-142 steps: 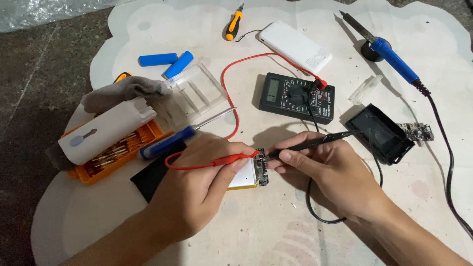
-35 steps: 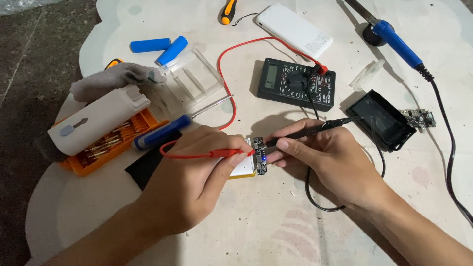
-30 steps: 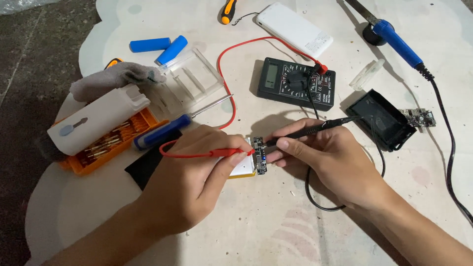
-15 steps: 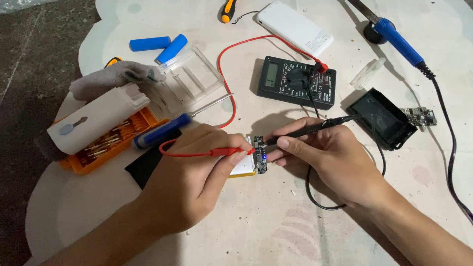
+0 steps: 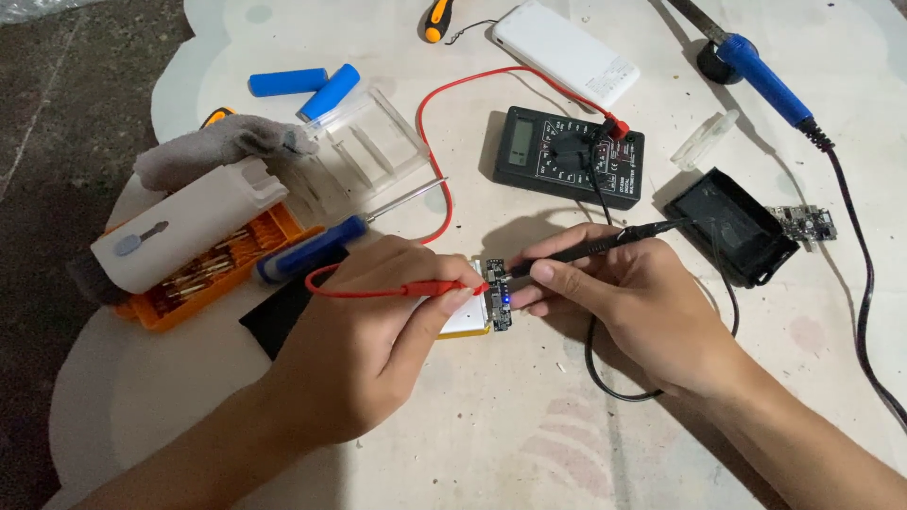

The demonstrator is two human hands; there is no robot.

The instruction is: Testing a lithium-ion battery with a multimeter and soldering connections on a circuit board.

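Observation:
My left hand (image 5: pixel 364 335) pinches a red test probe (image 5: pixel 430 288), its tip set on a small circuit board (image 5: pixel 499 300) with a blue light glowing. The board sits at the end of a flat silver battery pack (image 5: pixel 470 319) on the white table (image 5: pixel 529 434). From the other side, my right hand (image 5: pixel 624 297) holds a black test probe (image 5: pixel 595 246) against the same board. Red and black leads run back to a black multimeter (image 5: pixel 570 156) behind the hands.
An orange bit case (image 5: pixel 203 279), white cylinder housing (image 5: pixel 184 227), blue screwdriver (image 5: pixel 316 247), clear plastic tray (image 5: pixel 364 151) and two blue cells (image 5: pixel 307 85) lie left. A white power bank (image 5: pixel 565 52), blue soldering iron (image 5: pixel 756 71), black casing (image 5: pixel 737 227) and spare board (image 5: pixel 803 225) lie right.
Both hands keep the probes on the board almost unmoved. A blue light now shows on the board, which was not lit in the earliest frames.

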